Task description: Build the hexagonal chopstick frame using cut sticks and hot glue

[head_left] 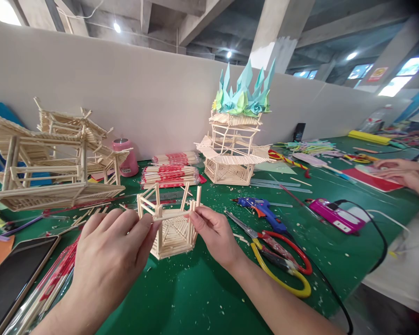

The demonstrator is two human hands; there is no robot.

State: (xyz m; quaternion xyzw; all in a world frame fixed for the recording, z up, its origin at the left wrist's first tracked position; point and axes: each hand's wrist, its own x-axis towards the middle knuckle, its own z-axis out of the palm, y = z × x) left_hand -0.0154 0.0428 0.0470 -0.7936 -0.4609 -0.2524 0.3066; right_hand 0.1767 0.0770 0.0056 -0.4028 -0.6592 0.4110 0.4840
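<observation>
Wooden and thin, a stick (172, 215) is pinched near its ends by the left hand (108, 251) and right hand (216, 236), across the frame (176, 235) over the worktop (195, 298). The frame looks light, stiff, but fragile at its joints; its base seems the safest hold.

one view, from a camera worn on the person's head, faces forward and down across the green worktable (195, 302). the left hand (113, 249) and right hand (212, 232) reach in from the bottom edge, close to the lens, with the hexagonal stick frame (176, 232) between them near the middle. the smartphone (21, 279) is also close, cut by the left edge. farther off, the partition wall (160, 93) crosses behind the table, with concrete ceiling beams (204, 18) above; a co-worker's hands (398, 172) sit toward the right edge.
</observation>
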